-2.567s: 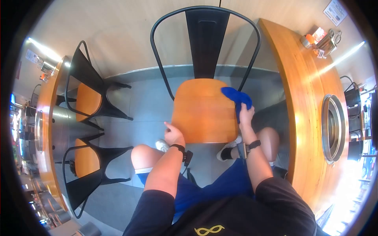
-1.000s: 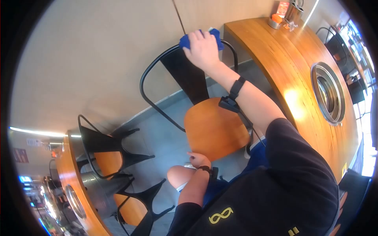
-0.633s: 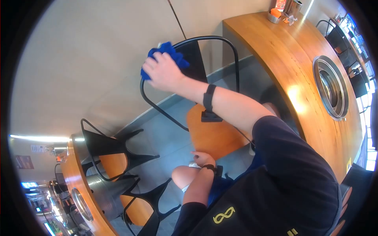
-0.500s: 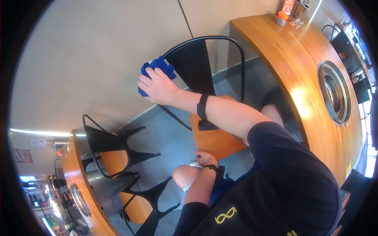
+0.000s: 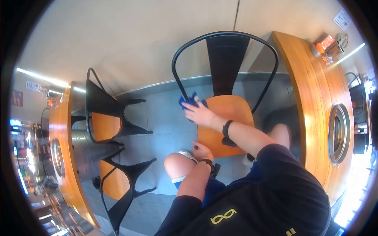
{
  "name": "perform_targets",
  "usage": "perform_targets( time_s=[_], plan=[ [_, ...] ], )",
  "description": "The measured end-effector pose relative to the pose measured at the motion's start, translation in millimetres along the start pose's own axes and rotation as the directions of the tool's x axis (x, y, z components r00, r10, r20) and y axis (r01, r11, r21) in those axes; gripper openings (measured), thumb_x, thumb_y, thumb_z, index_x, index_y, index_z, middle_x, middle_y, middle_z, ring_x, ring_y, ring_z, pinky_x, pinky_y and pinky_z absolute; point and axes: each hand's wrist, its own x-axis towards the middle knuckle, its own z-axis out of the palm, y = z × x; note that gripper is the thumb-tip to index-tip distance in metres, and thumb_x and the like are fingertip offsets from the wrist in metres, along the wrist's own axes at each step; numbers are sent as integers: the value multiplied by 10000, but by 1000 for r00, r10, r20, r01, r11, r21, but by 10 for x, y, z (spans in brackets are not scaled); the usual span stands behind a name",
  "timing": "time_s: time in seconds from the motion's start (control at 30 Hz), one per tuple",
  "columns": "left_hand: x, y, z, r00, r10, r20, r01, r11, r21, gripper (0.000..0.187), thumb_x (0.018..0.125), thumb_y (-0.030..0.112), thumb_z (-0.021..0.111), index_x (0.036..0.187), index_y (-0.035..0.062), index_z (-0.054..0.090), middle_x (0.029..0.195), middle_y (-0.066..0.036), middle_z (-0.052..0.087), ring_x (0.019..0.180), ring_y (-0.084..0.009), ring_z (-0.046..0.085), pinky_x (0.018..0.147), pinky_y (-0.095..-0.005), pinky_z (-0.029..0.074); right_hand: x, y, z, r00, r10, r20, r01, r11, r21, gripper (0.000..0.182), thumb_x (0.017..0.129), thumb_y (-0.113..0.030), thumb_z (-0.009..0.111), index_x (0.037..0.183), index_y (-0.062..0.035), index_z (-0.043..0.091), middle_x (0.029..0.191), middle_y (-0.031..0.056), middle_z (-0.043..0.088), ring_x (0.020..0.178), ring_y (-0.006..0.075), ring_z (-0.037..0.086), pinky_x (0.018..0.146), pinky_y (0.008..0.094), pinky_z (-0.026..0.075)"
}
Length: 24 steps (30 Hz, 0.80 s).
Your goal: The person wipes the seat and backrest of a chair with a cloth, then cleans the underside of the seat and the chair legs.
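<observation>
The right hand (image 5: 199, 114) holds a crumpled dark-blue cloth (image 5: 182, 101) at the left side of a black metal chair (image 5: 227, 59), where the curved black tube frame (image 5: 177, 77) comes down beside the seat. Its fingers are clamped on the cloth, bent over it from above, and part of the cloth shows beyond the fingertips. The right forearm, with a black strap (image 5: 227, 127) round the wrist, reaches across the chair's smooth orange-brown wooden seat (image 5: 232, 108). The left hand (image 5: 203, 152) is lower, near the seat's front left corner, with nothing visible in it; its fingers are partly curled, and whether they touch one another or the seat edge cannot be told. The chair stands upright on grey floor tiles (image 5: 161, 143), its tall black back panel facing the person and near a pale beige wall (image 5: 130, 35). To its right is a long wooden table (image 5: 311, 102) with a round silver metal ring (image 5: 338, 133) set into its top and, at the far end, a small metal container (image 5: 316, 50) with something orange beside it. To the left, two more black metal chairs with wooden seats (image 5: 105, 126) stand alongside another wooden table (image 5: 69, 157).
</observation>
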Motion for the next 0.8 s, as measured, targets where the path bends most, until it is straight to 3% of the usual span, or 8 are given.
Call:
perform_targets(
  time_s=[0.07, 0.2, 0.3, 0.37, 0.47, 0.57, 0.63, 0.8],
  plan=[
    [23, -4, 25, 999, 17, -39, -16, 1000, 16, 669, 1109, 597, 527, 1075, -14, 794, 1069, -255, 810, 1017, -473, 756, 930, -545, 575, -318, -257, 396, 988, -54, 147, 40, 995, 94, 226, 980, -238, 657, 1186, -160, 712, 1354, 8, 646, 1597, 263, 387, 1091, 593, 460],
    [102, -140, 134, 994, 43, -102, -37, 998, 53, 650, 1099, 585, 553, 1030, -13, 798, 1031, -244, 816, 993, -475, 760, 905, -550, 583, -118, -272, 394, 997, -21, 75, 15, 997, 76, 197, 957, -196, 656, 1123, -112, 722, 1231, 52, 676, 1379, 273, 567, 1154, 578, 460],
    [63, -66, 89, 996, 40, -73, -38, 999, 29, 634, 1086, 581, 581, 997, -8, 800, 1012, -240, 817, 990, -470, 762, 893, -542, 590, 45, -81, 141, 995, -34, 99, 15, 983, 181, 180, 942, -174, 666, 1095, -95, 717, 1211, 59, 677, 1326, 269, 584, 1161, 523, 471],
    [77, -79, 130, 992, 50, -119, -47, 998, 33, 627, 1080, 583, 594, 998, -2, 802, 1000, -239, 817, 970, -461, 767, 886, -539, 593, 207, 124, -24, 999, -35, 15, 33, 991, 131, 210, 915, -169, 683, 1102, -82, 725, 1213, 60, 679, 1341, 269, 577, 1160, 481, 479],
    [60, -88, 136, 989, 47, -143, -43, 999, 32, 632, 1078, 592, 591, 991, 4, 804, 987, -230, 819, 954, -452, 770, 883, -535, 595, 699, 490, -856, 953, 4, -302, -20, 999, -50, 242, 893, -164, 674, 1108, -73, 741, 1218, 59, 681, 1353, 264, 573, 1133, 465, 483],
    [20, -18, 80, 993, 3, -120, 3, 999, 48, 647, 1072, 612, 587, 987, 9, 806, 987, -219, 822, 949, -439, 774, 873, -521, 598, 1113, 898, -1535, 874, 48, -484, -173, 961, -217, 248, 887, -156, 662, 1110, -83, 741, 1200, 62, 681, 1332, 261, 583, 1057, 426, 499],
    [51, -16, 102, 994, 14, -107, -8, 998, 56, 658, 1069, 625, 583, 990, 11, 807, 991, -215, 823, 946, -435, 774, 866, -517, 599, 1217, 1236, -1823, 837, 193, -512, -322, 930, -175, 278, 880, -164, 667, 1140, -100, 740, 1186, 65, 677, 1314, 262, 586, 1009, 395, 502],
    [64, -60, 88, 996, 20, -86, -12, 995, 96, 695, 1063, 661, 566, 1002, 14, 812, 998, -209, 824, 932, -431, 771, 850, -516, 597, 626, 1891, -2172, 694, 493, -525, -575, 818, 9, 479, 795, -261, 833, 1254, -157, 746, 1206, 39, 708, 1256, 275, 621, 994, 455, 487]
  ],
)
